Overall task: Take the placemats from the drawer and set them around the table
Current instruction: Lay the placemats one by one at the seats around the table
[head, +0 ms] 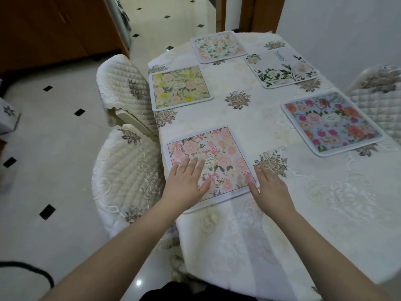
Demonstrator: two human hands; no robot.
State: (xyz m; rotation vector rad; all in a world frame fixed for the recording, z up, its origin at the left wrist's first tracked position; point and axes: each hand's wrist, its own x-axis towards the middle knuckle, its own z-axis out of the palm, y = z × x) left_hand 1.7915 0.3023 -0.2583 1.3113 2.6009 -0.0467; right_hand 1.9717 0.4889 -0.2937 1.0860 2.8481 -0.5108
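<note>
Left hand [187, 181]: laid flat on the pink-flowered placemat [213, 159], fingers straight and slightly spread.
Right hand [270, 185]: fingers straight and loosely spread, thumb on the mat's near right corner, the rest on the tablecloth [249, 231].
Pink-flowered placemat: set at the table's near left edge; an oval label is seen at its middle, its writing too small to be read.
Blue placemat [332, 122]: right side, large red and pink blooms.
Yellow-flowered placemat [180, 88]: left edge, farther on.
White placemat [282, 68]: far right, leafy sprays, printed word blurred.
Farthest placemat [218, 46]: peach and green flowers.
</note>
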